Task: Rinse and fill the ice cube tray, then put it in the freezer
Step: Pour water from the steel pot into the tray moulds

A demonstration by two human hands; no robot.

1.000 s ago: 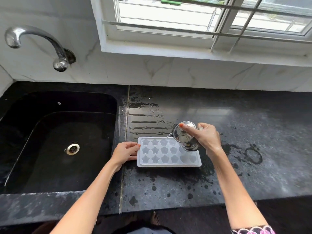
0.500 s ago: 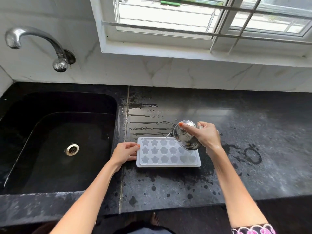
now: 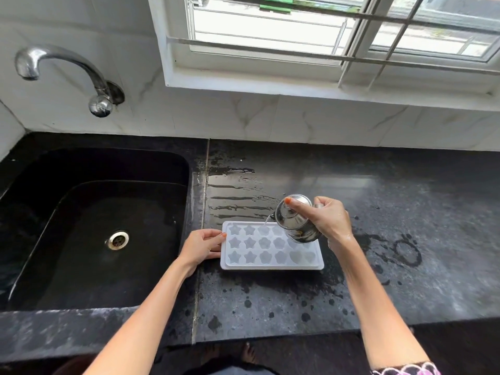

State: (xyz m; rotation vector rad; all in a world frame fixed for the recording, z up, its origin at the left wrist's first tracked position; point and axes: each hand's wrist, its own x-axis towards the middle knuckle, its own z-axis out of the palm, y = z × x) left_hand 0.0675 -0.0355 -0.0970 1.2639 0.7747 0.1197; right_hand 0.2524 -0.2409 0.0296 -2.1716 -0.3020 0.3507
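Observation:
A white ice cube tray (image 3: 270, 263) with star, flower and heart moulds lies flat on the wet black counter, just right of the sink. My left hand (image 3: 201, 246) grips the tray's left edge. My right hand (image 3: 326, 219) holds a small steel jug (image 3: 293, 219) tilted over the tray's back right part. A thin stream of water runs from its spout into a back-row mould. The jug hides the tray's back right moulds.
A black sink (image 3: 92, 228) with a steel drain (image 3: 117, 240) lies to the left. A chrome tap (image 3: 65, 71) is mounted on the wall above it. The black counter (image 3: 405, 239) stretches right, wet with drops and ring marks. A barred window (image 3: 324, 36) is behind.
The jug has shifted slightly left along the tray's back row while still tilted and pouring. My left hand has stayed on the tray's edge.

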